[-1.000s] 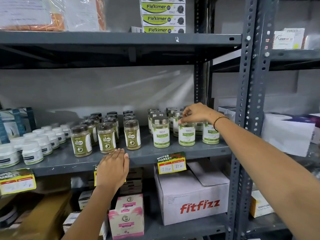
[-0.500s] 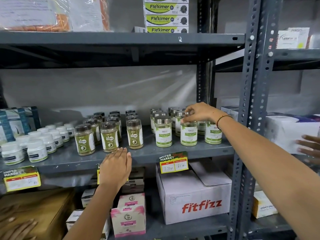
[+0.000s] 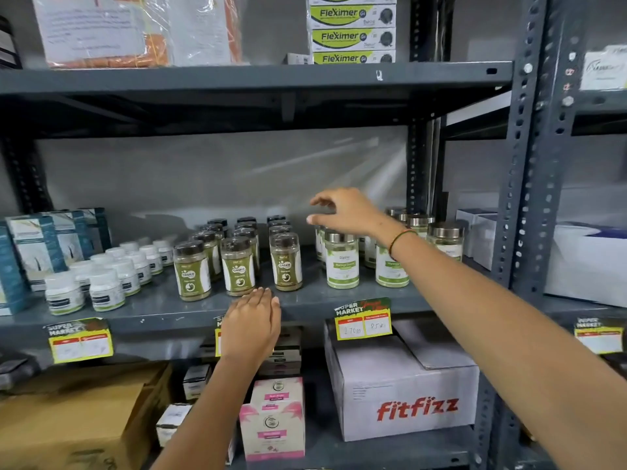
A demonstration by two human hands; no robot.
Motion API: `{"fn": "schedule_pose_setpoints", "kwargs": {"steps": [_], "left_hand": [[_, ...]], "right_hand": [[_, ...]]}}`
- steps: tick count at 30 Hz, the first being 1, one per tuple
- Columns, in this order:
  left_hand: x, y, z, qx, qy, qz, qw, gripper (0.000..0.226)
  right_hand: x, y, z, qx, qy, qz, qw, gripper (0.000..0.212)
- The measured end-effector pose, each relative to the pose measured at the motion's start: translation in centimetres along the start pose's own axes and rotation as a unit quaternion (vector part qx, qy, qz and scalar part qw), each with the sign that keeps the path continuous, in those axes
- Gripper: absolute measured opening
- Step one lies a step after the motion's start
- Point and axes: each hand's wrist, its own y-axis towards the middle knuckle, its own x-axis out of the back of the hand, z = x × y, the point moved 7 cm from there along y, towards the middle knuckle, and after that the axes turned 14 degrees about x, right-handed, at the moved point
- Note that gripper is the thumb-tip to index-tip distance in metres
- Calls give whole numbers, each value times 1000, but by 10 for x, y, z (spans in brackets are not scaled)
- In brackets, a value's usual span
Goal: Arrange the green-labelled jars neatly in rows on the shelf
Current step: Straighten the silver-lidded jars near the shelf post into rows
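Several green-labelled jars with silver lids stand on the grey middle shelf (image 3: pixel 339 300), right of centre. The front-left jar (image 3: pixel 342 261) stands clear; another front jar (image 3: pixel 390 271) is partly behind my forearm, a third (image 3: pixel 446 240) sits further right, and more stand behind. My right hand (image 3: pixel 342 212) hovers above the left jars, fingers spread, holding nothing. My left hand (image 3: pixel 252 322) rests flat on the shelf's front edge, below the brown-lidded jars, fingers together and empty.
Brown-lidded olive-labelled jars (image 3: pixel 237 266) stand in three rows at centre. Small white tubs (image 3: pixel 105 276) and blue boxes (image 3: pixel 40 245) fill the left. A steel upright (image 3: pixel 522 198) bounds the right. Below sit a Fitfizz carton (image 3: pixel 407 395) and pink boxes (image 3: pixel 271 418).
My right hand has let go of the front jar's lid, risen and shifted left, fingers now spread. The left hand stays on the shelf edge. The view has moved closer.
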Motion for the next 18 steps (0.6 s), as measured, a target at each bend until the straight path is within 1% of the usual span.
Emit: {"fn": "schedule_pose_setpoints", "kwargs": {"steps": [3, 7, 10, 13, 16, 18], "left_hand": [[0, 0, 0, -2, -5, 2, 1000, 48], [1, 0, 0, -7, -9, -6, 1000, 48], [1, 0, 0, -10, -4, -11, 1000, 46], [1, 0, 0, -12, -6, -13, 1000, 47], [0, 0, 1, -15, -6, -14, 1000, 48], [0, 0, 1, -16, -6, -13, 1000, 47]], "right_hand": [[-30, 14, 15, 4, 13, 61, 998, 56], [-54, 25, 21, -2, -2, 98, 995, 60], [-65, 30, 20, -13, -17, 109, 994, 64], [-72, 34, 16, -26, -15, 104, 994, 65], [-75, 36, 15, -30, -18, 98, 995, 62], [-76, 37, 13, -34, -15, 92, 995, 55]]}}
